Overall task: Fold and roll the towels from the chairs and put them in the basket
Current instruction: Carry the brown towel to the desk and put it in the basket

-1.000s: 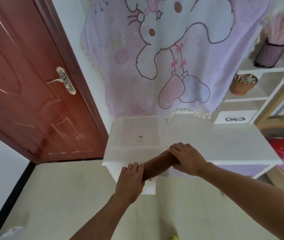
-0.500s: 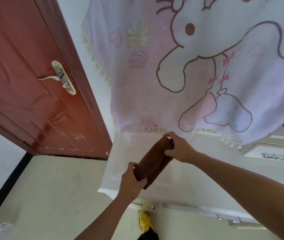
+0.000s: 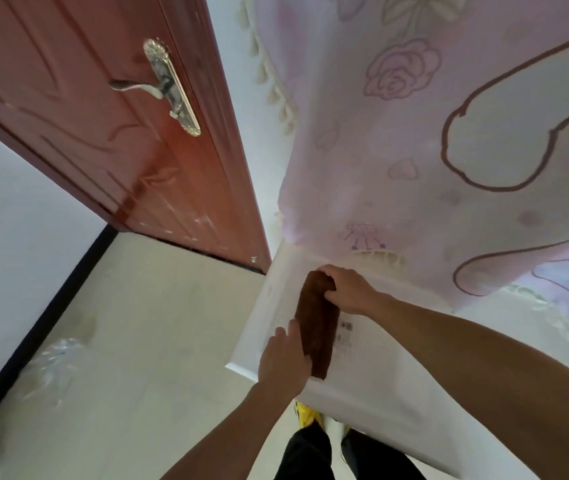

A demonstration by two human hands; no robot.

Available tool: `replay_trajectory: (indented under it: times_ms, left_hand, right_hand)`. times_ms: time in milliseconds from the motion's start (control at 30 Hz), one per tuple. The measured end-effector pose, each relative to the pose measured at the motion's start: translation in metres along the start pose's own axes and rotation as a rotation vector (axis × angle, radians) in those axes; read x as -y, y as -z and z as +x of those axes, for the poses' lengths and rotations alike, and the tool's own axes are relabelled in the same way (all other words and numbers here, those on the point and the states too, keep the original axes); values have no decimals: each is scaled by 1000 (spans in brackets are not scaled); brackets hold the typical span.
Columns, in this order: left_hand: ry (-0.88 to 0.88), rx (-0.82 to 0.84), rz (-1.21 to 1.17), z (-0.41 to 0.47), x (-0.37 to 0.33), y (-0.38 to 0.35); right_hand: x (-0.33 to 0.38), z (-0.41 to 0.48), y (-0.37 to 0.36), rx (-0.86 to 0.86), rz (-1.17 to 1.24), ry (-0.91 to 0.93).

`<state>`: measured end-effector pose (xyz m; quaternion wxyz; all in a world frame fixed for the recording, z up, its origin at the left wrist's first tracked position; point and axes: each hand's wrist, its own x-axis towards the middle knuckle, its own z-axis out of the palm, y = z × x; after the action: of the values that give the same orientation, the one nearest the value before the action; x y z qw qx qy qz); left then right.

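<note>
I see L hand (image 3: 285, 363) hiding the towel roll (image 3: 317, 327) at its near end, R hand (image 3: 349, 289) at far end, both gripping it, over white table (image 3: 373, 386) by door (image 3: 85, 116).

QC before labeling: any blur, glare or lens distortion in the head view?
Head view: strong wide-angle bend, the door and baseboard lean hard; soft sheen on the door's lower panel; the pink curtain is backlit and washed out, the white table nearly blown out; the rolled towel, left hand and right hand read fairly sharp; the clear plastic on the floor is smeared.
</note>
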<state>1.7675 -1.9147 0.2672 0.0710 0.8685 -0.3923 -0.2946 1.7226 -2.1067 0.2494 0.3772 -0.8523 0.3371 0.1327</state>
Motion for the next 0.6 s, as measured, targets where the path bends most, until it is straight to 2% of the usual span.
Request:
replay_trajectory:
  times_ms: [100, 200, 267, 433, 533, 600]
  left_hand:
    - [-125, -42, 216, -6, 3, 1]
    - [-293, 30, 389, -12, 8, -2]
    - [-294, 91, 445, -13, 11, -3]
    - [-272, 105, 456, -3, 14, 2]
    - [-327, 103, 473, -4, 18, -5]
    - [-340, 157, 459, -5, 25, -9]
  right_hand:
    - [-3, 6, -19, -61, -28, 13]
    - [-7, 6, -28, -117, -180, 27]
    - [-7, 2, -24, -163, -318, 75]
    - [-20, -20, -17, -372, -637, 455]
    - [-29, -24, -28, -235, -749, 600]
    - [-33, -18, -37, -137, -784, 554]
